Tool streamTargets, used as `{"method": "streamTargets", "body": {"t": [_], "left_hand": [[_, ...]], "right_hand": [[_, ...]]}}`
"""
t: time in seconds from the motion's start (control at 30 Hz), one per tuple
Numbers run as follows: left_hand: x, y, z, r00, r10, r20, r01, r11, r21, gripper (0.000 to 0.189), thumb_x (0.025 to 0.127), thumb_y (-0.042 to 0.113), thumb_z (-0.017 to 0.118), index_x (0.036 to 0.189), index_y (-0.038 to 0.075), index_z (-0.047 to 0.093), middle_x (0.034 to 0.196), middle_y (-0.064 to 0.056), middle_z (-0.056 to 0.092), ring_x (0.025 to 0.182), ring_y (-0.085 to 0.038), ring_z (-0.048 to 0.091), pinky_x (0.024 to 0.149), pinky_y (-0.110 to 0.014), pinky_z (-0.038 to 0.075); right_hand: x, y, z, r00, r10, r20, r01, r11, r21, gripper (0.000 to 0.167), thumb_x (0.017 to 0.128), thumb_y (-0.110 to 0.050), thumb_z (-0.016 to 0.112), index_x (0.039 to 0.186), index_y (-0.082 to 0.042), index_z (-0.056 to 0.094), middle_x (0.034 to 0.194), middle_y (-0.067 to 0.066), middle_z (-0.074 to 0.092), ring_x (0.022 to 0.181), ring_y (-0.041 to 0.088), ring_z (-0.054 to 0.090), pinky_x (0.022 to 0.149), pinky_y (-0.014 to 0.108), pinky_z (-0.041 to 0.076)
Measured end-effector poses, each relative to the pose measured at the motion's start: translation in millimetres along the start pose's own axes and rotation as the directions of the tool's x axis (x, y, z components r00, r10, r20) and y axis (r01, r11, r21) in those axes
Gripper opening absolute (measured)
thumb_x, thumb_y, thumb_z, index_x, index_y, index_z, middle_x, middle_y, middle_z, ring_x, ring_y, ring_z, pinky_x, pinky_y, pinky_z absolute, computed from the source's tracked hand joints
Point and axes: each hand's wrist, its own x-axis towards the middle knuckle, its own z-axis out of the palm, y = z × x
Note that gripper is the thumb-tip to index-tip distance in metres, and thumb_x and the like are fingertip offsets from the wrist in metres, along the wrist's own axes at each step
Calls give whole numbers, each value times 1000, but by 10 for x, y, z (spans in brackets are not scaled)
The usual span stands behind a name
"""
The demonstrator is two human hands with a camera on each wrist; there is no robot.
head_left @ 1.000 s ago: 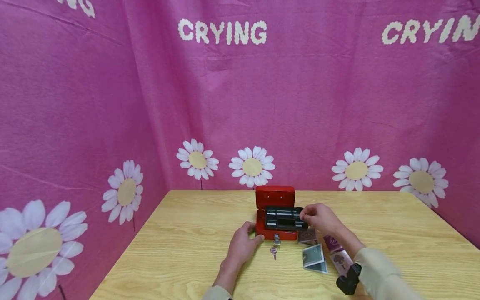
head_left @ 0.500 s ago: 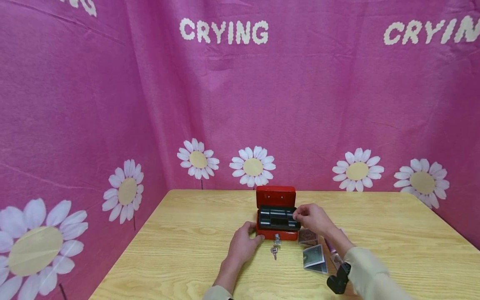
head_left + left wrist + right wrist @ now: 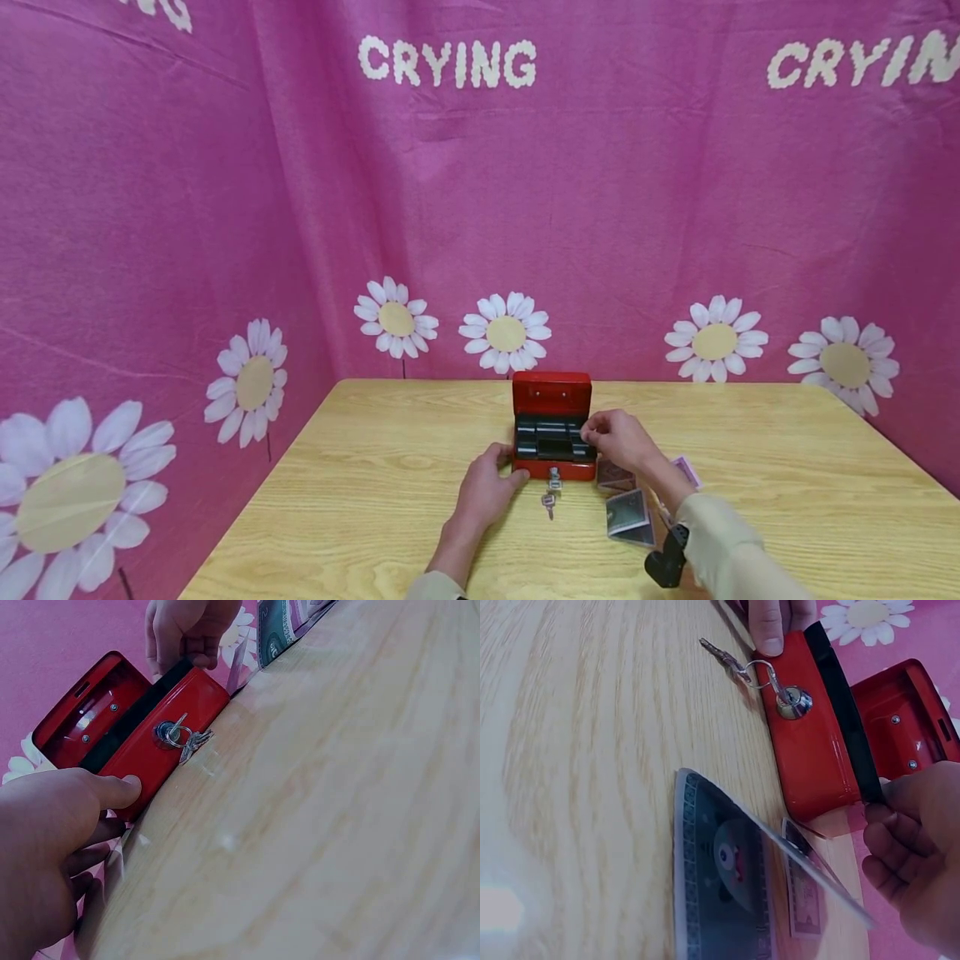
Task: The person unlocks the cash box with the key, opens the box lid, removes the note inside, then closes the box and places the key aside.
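A red cash box with its lid raised stands on the table. My left hand grips its left side, thumb on the front and fingers around the side. My right hand pinches the right edge of the black coin tray. The tray sits inside the box, its rim showing along the top in the right wrist view. A key is in the front lock, and a second key hangs from its ring.
A folded dark banknote stands tented to the front right of the box. Behind it lies another note, and a purple one shows past the right forearm. A pink daisy-print cloth rises behind the wooden table.
My right hand has moved left and slightly down with the coin tray, which has gone from tilted over the box's right side to level inside it. The left hand has stayed put.
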Motion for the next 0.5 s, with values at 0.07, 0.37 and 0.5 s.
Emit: {"method": "streamTargets", "body": {"t": [0.07,0.37,0.5], "left_hand": [[2,5,1,1000,0,1,0,1000,-1,39,92,21,71,128,11,61,130,-8,66,124,-27,58,109,-51,45],[2,9,0,1000,14,1,-14,1000,15,40,91,22,72,127,9,61,128,-10,66,122,-27,59,108,-50,45],[1,12,-5,1000,13,1,-13,1000,14,40,91,23,73,127,9,61,128,-9,66,121,-27,59,108,-50,45]], "right_hand": [[3,12,9,1000,1,-2,-1,1000,-6,8,90,-3,63,86,-1,70,76,4,65,70,13,55,64,26,47],[-3,20,49,998,63,-4,-63,998,-15,10,92,-4,61,89,-3,70,76,4,63,70,14,54,61,25,44],[-12,22,50,999,45,-12,-46,999,-22,8,91,-5,62,89,-5,70,70,3,58,65,14,50,58,25,40]]}}
